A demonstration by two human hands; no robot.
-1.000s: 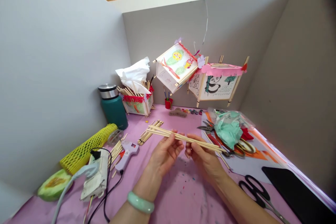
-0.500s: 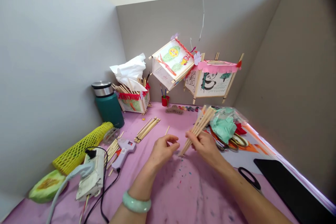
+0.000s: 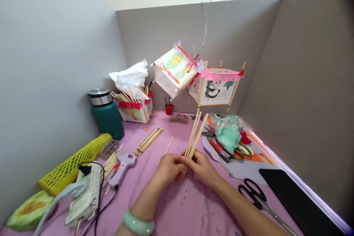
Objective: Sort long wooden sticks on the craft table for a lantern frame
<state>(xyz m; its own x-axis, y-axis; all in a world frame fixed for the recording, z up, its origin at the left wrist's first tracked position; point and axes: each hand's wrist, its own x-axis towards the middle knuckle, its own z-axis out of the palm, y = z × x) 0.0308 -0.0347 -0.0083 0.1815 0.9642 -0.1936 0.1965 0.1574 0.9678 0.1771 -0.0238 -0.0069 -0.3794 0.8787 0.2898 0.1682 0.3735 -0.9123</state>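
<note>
In the middle of the head view, my right hand [image 3: 203, 166] is closed around a few thin wooden sticks [image 3: 199, 134]. They stand up at a slant, their upper ends fanned apart. My left hand [image 3: 170, 167] meets it at the lower part of the sticks, thumb and fingers pinched there; the fingers partly hide the lower ends. Just behind my left hand, a single stick [image 3: 169, 145] lies on the pink cloth [image 3: 193, 206]. Farther back on the left rests a bundle of sticks [image 3: 149, 141] with dark bands at its ends.
On the left are a glue gun [image 3: 123, 169], power strip [image 3: 85, 191], cut melon [image 3: 30, 210] and green bottle [image 3: 107, 118]. Paper lanterns [image 3: 177, 68] hang at the back. Pliers [image 3: 218, 149], scissors [image 3: 258, 195] and a black tablet-like slab [image 3: 298, 199] lie right.
My left hand has moved in to meet the right at the sticks. The held sticks have become more upright and fanned apart, with fewer showing. The camera view has shifted slightly.
</note>
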